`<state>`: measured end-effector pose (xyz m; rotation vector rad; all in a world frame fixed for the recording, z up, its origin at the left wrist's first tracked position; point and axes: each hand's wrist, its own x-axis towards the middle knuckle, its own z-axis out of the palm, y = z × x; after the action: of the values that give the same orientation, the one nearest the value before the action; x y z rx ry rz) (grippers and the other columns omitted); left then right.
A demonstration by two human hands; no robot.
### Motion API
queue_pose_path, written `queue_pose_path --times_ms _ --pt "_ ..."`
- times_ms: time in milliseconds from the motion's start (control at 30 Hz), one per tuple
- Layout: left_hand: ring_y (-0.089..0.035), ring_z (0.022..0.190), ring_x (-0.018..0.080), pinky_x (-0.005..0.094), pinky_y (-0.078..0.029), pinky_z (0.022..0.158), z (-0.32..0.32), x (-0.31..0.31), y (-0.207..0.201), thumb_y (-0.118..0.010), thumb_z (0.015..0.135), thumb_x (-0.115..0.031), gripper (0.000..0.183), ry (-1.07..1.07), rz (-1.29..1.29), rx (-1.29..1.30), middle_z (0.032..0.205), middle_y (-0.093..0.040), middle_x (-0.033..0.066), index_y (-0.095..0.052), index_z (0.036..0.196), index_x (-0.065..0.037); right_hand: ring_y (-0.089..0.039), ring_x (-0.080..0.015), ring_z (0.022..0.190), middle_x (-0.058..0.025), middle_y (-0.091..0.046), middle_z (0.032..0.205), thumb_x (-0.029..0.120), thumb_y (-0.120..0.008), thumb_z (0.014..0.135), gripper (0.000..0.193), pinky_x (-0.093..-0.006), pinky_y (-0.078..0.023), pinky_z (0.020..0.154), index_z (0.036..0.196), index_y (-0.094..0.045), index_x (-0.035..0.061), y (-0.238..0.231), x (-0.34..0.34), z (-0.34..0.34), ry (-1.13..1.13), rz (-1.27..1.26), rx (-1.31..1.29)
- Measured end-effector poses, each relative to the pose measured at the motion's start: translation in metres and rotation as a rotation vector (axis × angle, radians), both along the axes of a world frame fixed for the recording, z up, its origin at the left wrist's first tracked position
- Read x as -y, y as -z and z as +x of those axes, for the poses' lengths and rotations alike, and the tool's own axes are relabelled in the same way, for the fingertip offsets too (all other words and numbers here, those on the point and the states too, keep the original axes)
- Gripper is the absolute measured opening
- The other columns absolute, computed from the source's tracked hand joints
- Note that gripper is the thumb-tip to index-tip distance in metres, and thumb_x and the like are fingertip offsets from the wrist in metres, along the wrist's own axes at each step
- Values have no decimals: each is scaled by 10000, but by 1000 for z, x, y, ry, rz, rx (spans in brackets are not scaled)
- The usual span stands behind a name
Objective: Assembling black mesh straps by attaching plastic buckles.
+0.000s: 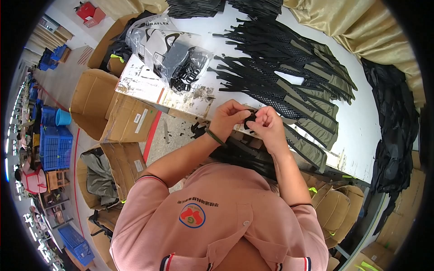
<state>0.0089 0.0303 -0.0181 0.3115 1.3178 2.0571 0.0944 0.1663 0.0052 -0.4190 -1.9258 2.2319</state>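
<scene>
Black piece sits by the bench's near edge, mostly hidden by fingers; we can't tell its exact shape. Left hand and right hand both pinch it, thumb to fingertips. Risk as we see it: tiny grip, so a slip could lose it among black scraps at 8–9 o'clock. Straps at 1–2 o'clock: right hand could snag them.

Gold curtains drape beyond the hands!
And there's the white table just past them, grey floor with a red line well left, bright lights glowing farther out.
</scene>
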Motion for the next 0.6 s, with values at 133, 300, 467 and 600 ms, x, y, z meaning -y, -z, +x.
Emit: queue_pose_path --times_ms 133,300,467,600 --pt "-563 738 62 194 -460 668 3 1 3 -647 830 -28 78 -25 -31 -179 819 -632 25 -605 896 -21 -461 -14 601 39 -520 684 -64 -679 745 254 -154 -365 534 840 -478 60 0 3 -2 28 -78 29" --pt "-597 882 116 260 -492 793 7 8 -2 -623 834 12 175 118 -120 -420 964 -651 82 -592 1006 5 -476 -24 606 29 -526 701 -87 -656 753 249 -155 -376 531 826 -472 66 4 2 2 81 -106 15" --pt "-568 968 127 276 -483 828 13 1 7 -629 816 47 224 142 22 -474 1119 -574 102 -562 1024 -3 -494 -42 600 17 -527 700 -76 -654 767 242 -174 -431 534 821 -466 67 8 -1 5 129 -238 -14" --pt "-551 891 96 247 -470 788 14 2 16 -690 778 0 260 139 128 -331 1006 -573 33 -558 1000 -28 -505 -58 595 9 -536 703 8 -644 819 151 -214 -486 549 896 -521 48 -7 0 6 76 -390 21"
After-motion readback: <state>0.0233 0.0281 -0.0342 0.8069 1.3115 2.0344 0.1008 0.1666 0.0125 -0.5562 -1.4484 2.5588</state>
